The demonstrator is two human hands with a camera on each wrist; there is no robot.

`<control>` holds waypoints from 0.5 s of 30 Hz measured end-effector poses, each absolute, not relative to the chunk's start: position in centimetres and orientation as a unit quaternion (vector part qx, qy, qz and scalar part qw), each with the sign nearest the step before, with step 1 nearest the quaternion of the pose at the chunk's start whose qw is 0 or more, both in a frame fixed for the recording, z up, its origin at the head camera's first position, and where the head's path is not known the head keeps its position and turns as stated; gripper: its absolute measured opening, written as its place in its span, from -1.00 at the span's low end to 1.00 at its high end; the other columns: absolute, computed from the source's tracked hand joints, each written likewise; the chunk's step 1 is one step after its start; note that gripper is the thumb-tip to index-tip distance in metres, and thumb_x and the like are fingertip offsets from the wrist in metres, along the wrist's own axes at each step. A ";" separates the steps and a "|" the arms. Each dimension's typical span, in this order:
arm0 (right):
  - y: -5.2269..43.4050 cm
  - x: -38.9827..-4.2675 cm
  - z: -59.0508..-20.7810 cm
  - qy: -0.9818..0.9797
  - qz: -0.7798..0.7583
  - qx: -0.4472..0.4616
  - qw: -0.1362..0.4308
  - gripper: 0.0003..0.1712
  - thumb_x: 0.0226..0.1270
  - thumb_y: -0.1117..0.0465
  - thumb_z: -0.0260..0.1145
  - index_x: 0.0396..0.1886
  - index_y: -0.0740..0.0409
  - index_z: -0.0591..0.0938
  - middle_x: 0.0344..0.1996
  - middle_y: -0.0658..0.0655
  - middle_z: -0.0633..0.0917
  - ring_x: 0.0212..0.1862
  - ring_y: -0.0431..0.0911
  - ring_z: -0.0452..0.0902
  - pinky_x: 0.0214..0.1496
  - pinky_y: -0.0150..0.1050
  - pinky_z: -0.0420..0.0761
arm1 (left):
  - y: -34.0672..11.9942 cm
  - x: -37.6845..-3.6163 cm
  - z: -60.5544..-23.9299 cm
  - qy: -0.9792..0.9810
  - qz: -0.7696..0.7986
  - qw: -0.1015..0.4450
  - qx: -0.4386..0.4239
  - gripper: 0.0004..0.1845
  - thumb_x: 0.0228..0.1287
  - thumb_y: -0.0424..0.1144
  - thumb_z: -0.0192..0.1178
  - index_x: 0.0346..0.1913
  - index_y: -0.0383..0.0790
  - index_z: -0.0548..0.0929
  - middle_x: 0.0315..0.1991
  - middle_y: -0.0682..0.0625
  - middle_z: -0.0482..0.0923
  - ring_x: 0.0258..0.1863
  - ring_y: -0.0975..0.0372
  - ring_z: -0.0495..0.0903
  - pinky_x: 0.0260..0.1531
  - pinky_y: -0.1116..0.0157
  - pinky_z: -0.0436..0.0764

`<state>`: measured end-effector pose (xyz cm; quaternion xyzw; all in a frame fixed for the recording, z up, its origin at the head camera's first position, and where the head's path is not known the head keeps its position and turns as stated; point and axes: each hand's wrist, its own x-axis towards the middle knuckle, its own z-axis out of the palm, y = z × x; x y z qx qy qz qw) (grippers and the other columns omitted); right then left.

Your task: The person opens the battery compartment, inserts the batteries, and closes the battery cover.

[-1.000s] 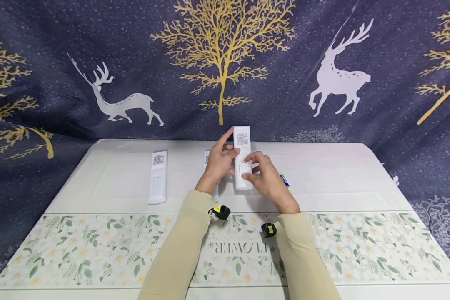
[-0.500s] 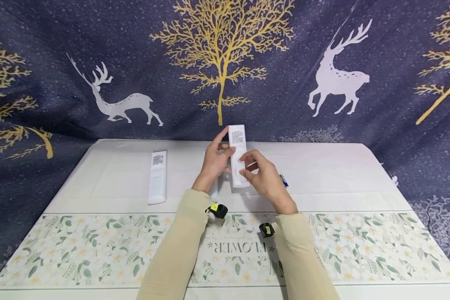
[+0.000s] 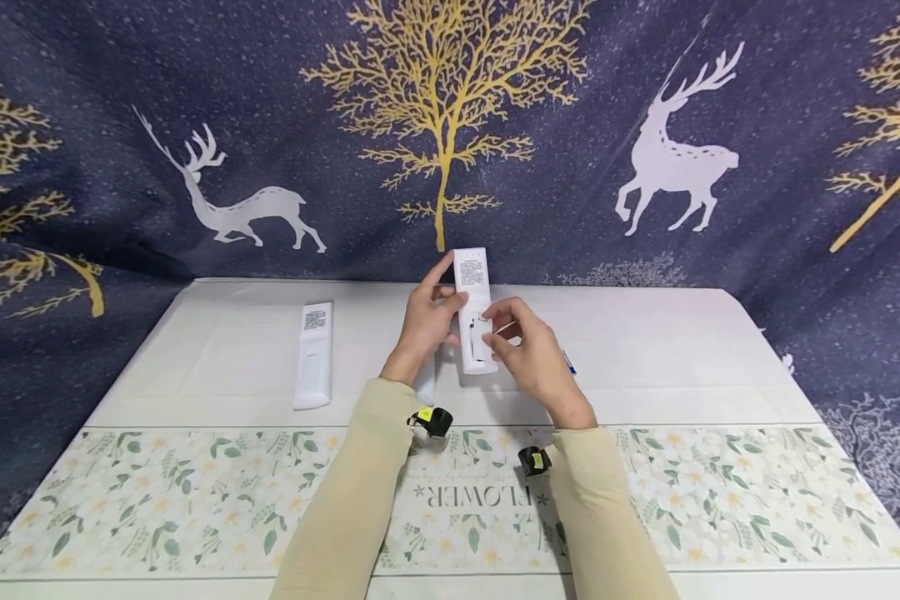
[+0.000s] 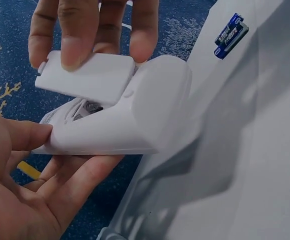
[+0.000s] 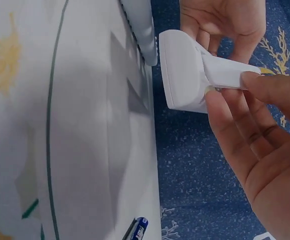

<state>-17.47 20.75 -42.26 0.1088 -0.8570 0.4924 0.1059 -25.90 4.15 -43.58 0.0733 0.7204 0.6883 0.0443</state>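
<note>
White table [image 3: 645, 350] under deer cloth: left hand [image 3: 423, 325] grips remote [image 3: 474, 312]; right hand [image 3: 528, 354] now pinches its cover [image 4: 85, 77] lifted off, compartment exposed.

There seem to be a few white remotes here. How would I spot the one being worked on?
Start at the gold tree on the blue backdrop and drop straight down to the table's far middle. There the left hand holds a white remote upright, above the table, while the right hand pinches its battery cover. Unlike the remote lying flat to the left, its battery bay is open.
</note>
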 end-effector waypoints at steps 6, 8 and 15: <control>21.2 -17.5 -42.1 -0.834 0.533 0.094 0.107 -0.69 0.48 0.52 0.32 0.14 0.29 0.59 -0.11 0.29 0.62 -0.15 0.12 0.66 -0.13 0.00 0.80 | 4.2 -25.8 -43.5 0.722 0.687 0.040 0.071 -0.25 0.59 -0.33 0.22 0.67 0.31 0.27 0.06 -0.11 0.61 -0.18 0.07 0.72 -0.63 0.23 0.72; 21.4 -17.6 -42.1 -0.828 0.542 0.093 0.110 -0.70 0.48 0.53 0.31 0.14 0.31 0.59 -0.11 0.31 0.62 -0.15 0.14 0.66 -0.14 -0.03 0.81 | 4.2 -25.8 -43.4 0.724 0.685 0.039 0.070 -0.25 0.59 -0.32 0.22 0.67 0.31 0.27 0.06 -0.11 0.61 -0.18 0.07 0.71 -0.63 0.23 0.72; 22.2 -17.8 -42.0 -0.817 0.558 0.087 0.115 -0.70 0.45 0.57 0.31 0.12 0.37 0.58 -0.13 0.32 0.61 -0.17 0.12 0.65 -0.20 -0.15 0.81 | 4.2 -25.7 -43.3 0.727 0.682 0.040 0.071 -0.25 0.60 -0.31 0.22 0.67 0.31 0.27 0.06 -0.11 0.62 -0.18 0.06 0.72 -0.60 0.17 0.75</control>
